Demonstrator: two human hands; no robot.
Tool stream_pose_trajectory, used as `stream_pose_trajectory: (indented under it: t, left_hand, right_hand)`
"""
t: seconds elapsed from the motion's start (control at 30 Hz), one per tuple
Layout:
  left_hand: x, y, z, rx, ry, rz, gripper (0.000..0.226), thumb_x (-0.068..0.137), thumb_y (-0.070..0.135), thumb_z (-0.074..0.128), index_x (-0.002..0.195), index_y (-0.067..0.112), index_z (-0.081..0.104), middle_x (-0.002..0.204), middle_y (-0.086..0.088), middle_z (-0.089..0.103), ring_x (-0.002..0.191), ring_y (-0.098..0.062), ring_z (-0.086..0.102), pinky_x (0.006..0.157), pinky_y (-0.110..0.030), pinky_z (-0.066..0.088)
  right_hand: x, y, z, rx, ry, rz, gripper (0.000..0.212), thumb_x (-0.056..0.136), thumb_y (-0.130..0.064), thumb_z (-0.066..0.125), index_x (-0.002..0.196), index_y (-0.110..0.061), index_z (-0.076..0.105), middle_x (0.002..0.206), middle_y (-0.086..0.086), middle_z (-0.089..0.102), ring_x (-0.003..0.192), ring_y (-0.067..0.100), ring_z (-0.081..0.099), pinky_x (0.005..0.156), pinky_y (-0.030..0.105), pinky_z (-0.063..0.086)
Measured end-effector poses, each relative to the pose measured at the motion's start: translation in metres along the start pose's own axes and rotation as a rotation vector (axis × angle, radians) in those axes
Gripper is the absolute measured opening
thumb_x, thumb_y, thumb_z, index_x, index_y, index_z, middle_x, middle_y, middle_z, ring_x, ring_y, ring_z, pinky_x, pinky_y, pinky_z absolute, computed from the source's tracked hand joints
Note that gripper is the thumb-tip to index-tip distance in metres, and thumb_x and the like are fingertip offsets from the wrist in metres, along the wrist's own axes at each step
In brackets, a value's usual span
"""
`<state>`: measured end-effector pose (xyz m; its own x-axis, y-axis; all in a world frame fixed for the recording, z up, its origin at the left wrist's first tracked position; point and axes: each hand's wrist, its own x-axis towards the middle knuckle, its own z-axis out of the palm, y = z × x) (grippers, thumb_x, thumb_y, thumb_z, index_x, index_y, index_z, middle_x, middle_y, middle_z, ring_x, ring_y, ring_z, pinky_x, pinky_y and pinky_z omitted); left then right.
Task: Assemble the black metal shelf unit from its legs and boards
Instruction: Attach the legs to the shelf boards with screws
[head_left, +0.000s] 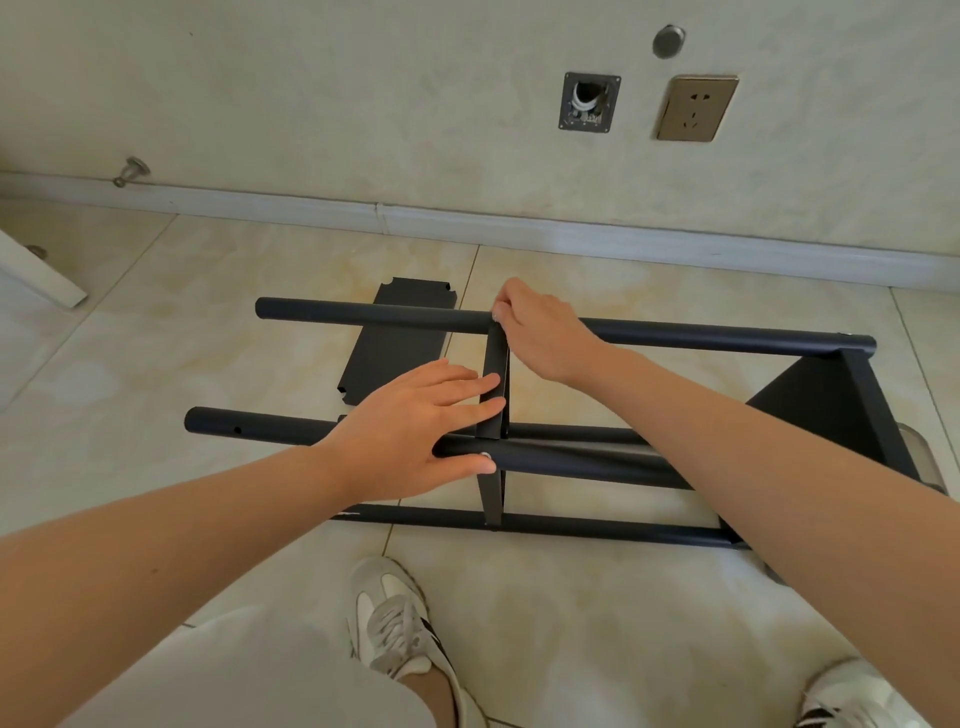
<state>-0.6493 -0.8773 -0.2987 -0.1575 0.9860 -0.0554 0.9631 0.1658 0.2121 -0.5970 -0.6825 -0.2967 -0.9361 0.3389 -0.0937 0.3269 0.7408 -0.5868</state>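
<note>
Head view: left hand (415, 421) presses flat on middle board (494, 364), right hand (540, 332) curls around far leg (389, 314).

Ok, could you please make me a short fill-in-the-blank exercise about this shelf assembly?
1. The shelf unit lies on its ___.
2. The right hand grips the far leg; the left hand rests on the middle ___.
3. The loose board lies flat on the tiled ___.
Missing words: side, board, floor.

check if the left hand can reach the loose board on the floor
Probably yes: the left hand lies flat just beside the loose board, and the gap between the legs above it looks open.
</note>
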Motion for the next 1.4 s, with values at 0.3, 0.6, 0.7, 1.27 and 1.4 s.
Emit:
stream_pose_trajectory:
  t: [0.3, 0.6, 0.7, 1.27, 1.4]
  left_hand:
    - [0.002, -0.011, 0.009, 0.060, 0.063, 0.101, 0.076, 0.091, 0.070, 0.047, 0.153, 0.026, 0.040, 0.161, 0.006, 0.034, 0.152, -0.018, 0.022, 0.125, -0.040, 0.011]
    - [-0.014, -0.014, 0.023, 0.039, 0.090, 0.181, 0.072, 0.093, 0.066, 0.051, 0.150, 0.022, 0.045, 0.161, 0.002, 0.033, 0.154, -0.018, 0.019, 0.124, -0.045, 0.021]
    - [-0.015, -0.013, 0.025, 0.006, 0.112, 0.187, 0.071, 0.093, 0.063, 0.053, 0.148, 0.019, 0.048, 0.160, -0.001, 0.036, 0.153, -0.021, 0.022, 0.123, -0.046, 0.025]
    - [-0.017, -0.012, 0.029, -0.116, 0.086, 0.161, 0.070, 0.093, 0.057, 0.056, 0.151, 0.023, 0.038, 0.161, 0.001, 0.033, 0.154, -0.019, 0.017, 0.122, -0.045, 0.025]
    - [-0.016, -0.012, 0.030, -0.115, 0.098, 0.160, 0.069, 0.093, 0.057, 0.057, 0.150, 0.022, 0.041, 0.160, 0.000, 0.035, 0.154, -0.021, 0.020, 0.120, -0.049, 0.031]
  right_hand:
    - [-0.010, -0.005, -0.006, 0.142, -0.058, 0.058, 0.025, 0.107, -0.023, 0.027, 0.112, -0.013, 0.050, 0.107, 0.006, 0.064, 0.095, 0.021, 0.055, 0.099, 0.041, 0.038]
    - [-0.025, -0.012, 0.000, 0.206, -0.047, 0.035, 0.025, 0.107, -0.022, 0.028, 0.112, -0.014, 0.051, 0.102, 0.008, 0.066, 0.078, 0.009, 0.052, 0.099, 0.037, 0.034]
    - [-0.023, -0.012, -0.002, 0.251, -0.069, 0.059, 0.024, 0.107, -0.022, 0.030, 0.112, -0.014, 0.053, 0.109, 0.004, 0.065, 0.089, 0.011, 0.055, 0.099, 0.035, 0.037]
    - [-0.075, 0.055, -0.002, 0.626, -0.249, 0.202, 0.015, 0.086, -0.018, 0.073, 0.100, -0.015, 0.068, 0.079, -0.002, 0.075, 0.071, 0.005, 0.068, 0.068, 0.016, 0.055]
    - [-0.062, 0.062, 0.010, 0.624, -0.394, 0.240, 0.012, 0.084, -0.020, 0.076, 0.095, -0.017, 0.072, 0.080, -0.002, 0.076, 0.074, 0.006, 0.069, 0.073, 0.019, 0.058]
